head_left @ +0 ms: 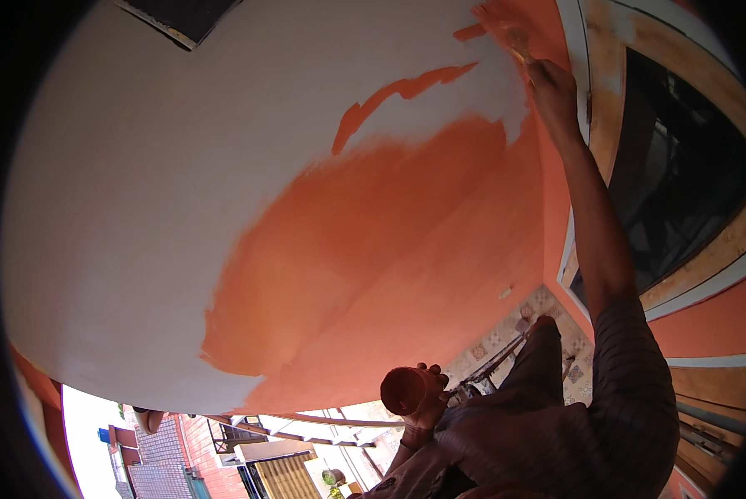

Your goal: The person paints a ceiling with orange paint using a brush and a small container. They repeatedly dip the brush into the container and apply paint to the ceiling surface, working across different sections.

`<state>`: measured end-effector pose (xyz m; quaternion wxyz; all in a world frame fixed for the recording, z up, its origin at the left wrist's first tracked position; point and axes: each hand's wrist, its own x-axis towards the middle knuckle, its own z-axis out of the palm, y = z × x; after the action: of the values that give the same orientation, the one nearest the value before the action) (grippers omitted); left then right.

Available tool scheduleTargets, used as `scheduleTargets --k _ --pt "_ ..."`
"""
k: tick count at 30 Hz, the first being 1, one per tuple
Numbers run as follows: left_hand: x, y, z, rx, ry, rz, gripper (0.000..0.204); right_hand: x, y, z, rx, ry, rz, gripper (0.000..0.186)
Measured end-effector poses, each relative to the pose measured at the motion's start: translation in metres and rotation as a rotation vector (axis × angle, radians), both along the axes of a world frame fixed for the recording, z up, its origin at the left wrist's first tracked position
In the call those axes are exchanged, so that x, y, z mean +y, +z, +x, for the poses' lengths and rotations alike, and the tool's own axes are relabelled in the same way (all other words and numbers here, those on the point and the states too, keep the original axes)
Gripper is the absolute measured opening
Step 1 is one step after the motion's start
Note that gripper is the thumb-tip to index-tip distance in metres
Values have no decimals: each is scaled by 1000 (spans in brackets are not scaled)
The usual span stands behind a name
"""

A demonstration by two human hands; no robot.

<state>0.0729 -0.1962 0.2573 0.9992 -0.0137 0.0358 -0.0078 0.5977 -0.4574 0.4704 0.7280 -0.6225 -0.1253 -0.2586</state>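
My right hand [553, 93] is raised at the top right, its fingers closed around the handle of a paintbrush [518, 43]. The bristles are against the wall, on an orange painted strip beside the corner. Low in the middle, my left hand [428, 407] grips a round paint cup [403, 391] from its right side. The inside of the cup looks reddish orange; how full it is I cannot tell. Before me the wall [140, 191] is pale at the left and top. A broad orange painted area [373, 224] covers its middle and lower right, with a separate streak above.
A wood-framed dark window [672, 175] stands to the right of my arm. Below are a patterned tile floor [577, 370] and metal bars [494, 366], perhaps a ladder, beside my leg [535, 358]. A dark panel [182, 17] shows at the top left; rooftops [157, 457] lie beyond the wall.
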Motion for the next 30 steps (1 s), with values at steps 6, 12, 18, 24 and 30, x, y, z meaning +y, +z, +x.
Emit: scheduleTargets --k 6,12,18,24,30 --pt "-4 -1 5 10 -6 4 57 -23 11 48 -193 -98 -250 39" --pt "-5 -2 3 35 4 -2 56 -35 -85 25 206 -122 -600 46" --pt "-4 0 5 45 -37 -19 55 -43 -48 -6 67 -228 -497 44" --pt "-7 -1 13 23 -58 20 55 -35 41 39 -120 -315 -557 45" --pt "-5 4 7 16 -51 -16 57 -31 -20 39 56 -262 -629 44"
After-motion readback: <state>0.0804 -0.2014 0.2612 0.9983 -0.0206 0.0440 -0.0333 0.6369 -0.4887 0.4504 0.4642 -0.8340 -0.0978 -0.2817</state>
